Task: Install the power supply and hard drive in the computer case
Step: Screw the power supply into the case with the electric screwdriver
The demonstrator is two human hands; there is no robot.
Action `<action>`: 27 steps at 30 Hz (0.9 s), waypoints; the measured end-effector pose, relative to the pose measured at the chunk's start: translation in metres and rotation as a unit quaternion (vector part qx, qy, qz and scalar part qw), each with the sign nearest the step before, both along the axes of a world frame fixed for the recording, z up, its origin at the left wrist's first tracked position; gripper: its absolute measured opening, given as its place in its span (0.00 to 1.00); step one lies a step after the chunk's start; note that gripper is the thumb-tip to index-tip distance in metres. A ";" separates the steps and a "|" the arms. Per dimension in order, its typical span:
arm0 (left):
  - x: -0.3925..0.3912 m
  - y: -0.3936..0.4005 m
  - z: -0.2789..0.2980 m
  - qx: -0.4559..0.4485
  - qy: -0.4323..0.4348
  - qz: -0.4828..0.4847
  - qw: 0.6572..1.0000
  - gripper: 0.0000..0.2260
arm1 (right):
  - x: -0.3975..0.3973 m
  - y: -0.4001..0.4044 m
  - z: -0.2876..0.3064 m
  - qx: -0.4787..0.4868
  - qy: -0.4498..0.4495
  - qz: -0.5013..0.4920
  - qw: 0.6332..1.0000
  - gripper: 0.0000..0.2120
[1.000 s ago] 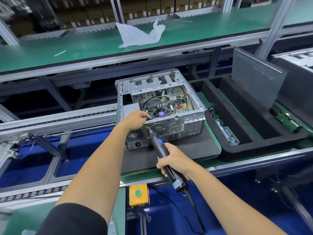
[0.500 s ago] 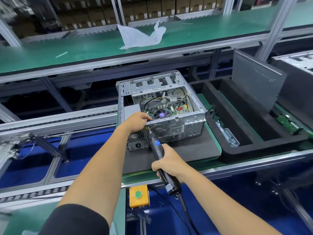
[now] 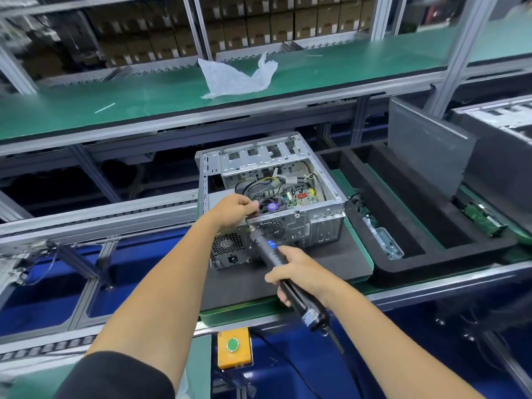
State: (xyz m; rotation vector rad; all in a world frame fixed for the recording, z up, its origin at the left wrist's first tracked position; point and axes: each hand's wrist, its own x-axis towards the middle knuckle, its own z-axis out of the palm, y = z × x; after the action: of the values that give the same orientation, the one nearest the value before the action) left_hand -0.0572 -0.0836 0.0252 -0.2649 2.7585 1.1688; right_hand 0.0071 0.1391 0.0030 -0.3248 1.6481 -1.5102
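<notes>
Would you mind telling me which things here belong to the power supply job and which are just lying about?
In use:
computer case
power supply
electric screwdriver, held by the right hand
left hand, steadying the case's rear top edge

Lying about:
plastic bag
black foam tray
yellow button box

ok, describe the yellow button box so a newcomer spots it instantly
Start at the open computer case on its dark mat, then drop straight down past the conveyor's front rail. Under that rail hangs the yellow button box, the only yellow thing there, with one round green button on its face.
</notes>
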 end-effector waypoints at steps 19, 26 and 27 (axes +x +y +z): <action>-0.164 0.261 0.021 0.039 0.097 -0.055 0.993 0.14 | -0.163 0.204 0.013 0.052 0.111 -0.204 0.971 0.13; -0.209 0.342 -0.074 -0.123 -0.072 -0.119 0.983 0.06 | -0.235 0.270 -0.046 0.153 0.122 -0.194 0.961 0.13; -0.211 0.347 -0.090 -0.144 -0.097 -0.131 0.976 0.04 | -0.244 0.276 -0.056 0.162 0.120 -0.185 0.962 0.11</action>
State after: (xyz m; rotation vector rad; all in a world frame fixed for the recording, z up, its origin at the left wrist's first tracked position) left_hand -0.2679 0.2635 -0.0648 -0.0376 2.6791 0.6437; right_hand -0.2367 0.4147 -0.0530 -0.0169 2.2099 -1.4714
